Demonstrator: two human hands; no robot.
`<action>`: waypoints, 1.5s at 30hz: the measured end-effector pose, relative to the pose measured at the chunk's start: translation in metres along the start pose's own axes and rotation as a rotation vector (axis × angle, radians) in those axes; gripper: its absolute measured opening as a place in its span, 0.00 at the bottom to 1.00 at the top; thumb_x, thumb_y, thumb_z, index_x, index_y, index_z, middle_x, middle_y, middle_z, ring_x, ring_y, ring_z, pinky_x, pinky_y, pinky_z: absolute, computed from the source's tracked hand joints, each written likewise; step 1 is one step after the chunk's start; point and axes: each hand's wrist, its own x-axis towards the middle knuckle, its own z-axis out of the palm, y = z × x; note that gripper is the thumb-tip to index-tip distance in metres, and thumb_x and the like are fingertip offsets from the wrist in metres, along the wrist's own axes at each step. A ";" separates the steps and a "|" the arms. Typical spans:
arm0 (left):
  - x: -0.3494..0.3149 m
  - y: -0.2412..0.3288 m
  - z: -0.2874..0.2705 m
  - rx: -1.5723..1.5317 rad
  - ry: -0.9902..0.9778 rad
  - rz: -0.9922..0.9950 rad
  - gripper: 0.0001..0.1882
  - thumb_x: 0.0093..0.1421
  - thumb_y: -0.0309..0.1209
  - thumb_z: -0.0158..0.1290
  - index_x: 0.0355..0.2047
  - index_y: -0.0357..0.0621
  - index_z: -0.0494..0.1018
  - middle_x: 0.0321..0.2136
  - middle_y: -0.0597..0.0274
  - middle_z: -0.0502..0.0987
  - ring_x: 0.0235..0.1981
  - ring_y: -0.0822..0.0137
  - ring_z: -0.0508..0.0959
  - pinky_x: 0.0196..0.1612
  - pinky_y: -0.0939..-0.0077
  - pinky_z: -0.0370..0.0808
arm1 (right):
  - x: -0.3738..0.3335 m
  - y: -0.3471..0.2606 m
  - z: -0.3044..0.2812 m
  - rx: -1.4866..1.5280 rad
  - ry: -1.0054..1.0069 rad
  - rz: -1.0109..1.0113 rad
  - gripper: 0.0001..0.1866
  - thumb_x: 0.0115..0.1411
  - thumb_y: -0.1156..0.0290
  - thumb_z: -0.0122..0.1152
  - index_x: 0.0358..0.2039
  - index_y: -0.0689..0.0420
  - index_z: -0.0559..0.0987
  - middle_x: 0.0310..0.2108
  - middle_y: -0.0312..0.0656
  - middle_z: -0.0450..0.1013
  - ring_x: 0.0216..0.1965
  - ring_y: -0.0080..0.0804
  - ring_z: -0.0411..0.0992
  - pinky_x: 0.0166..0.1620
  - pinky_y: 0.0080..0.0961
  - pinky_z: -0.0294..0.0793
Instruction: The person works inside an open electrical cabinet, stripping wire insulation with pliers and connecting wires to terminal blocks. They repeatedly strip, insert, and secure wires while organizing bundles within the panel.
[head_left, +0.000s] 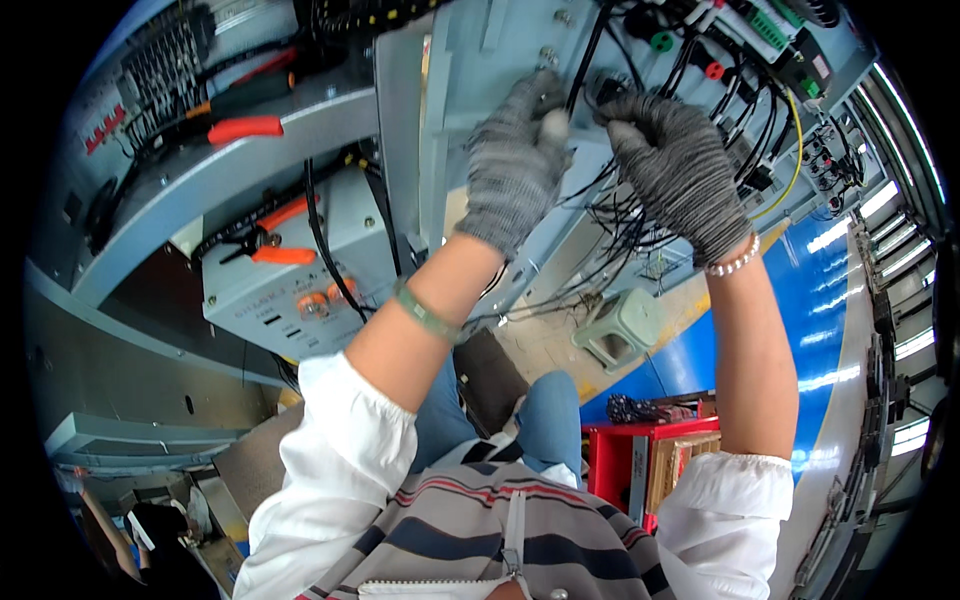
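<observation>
Both hands wear grey knit gloves and work at a pale grey metal cabinet panel [490, 75]. My left hand [515, 165] is closed, fingers curled and thumb bent in, beside a black cable [588, 62] running down past its fingertips. What lies inside its grip is hidden. Just to the right, my right hand [680, 165] is also closed, index finger and thumb bent toward a small dark part [608, 88] among the cables. I cannot make out what it pinches. Below hangs a loose bundle of thin black wires [630, 222].
Orange-handled pliers [275, 250] lie on a grey metal box [290, 285] at left; a red-handled tool [245, 128] rests on the frame above. A green stool [618, 328] and red cart [612, 455] stand below. A yellow wire [797, 165] hangs at right. Another person [155, 530] is at lower left.
</observation>
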 end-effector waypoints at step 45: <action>-0.022 0.048 -0.079 0.669 -0.157 0.717 0.13 0.44 0.30 0.55 0.33 0.49 0.74 0.32 0.61 0.73 0.36 0.60 0.73 0.40 0.68 0.68 | -0.135 -0.014 0.024 0.363 -0.668 0.069 0.14 0.50 0.62 0.60 0.35 0.55 0.77 0.23 0.44 0.73 0.27 0.38 0.73 0.31 0.28 0.72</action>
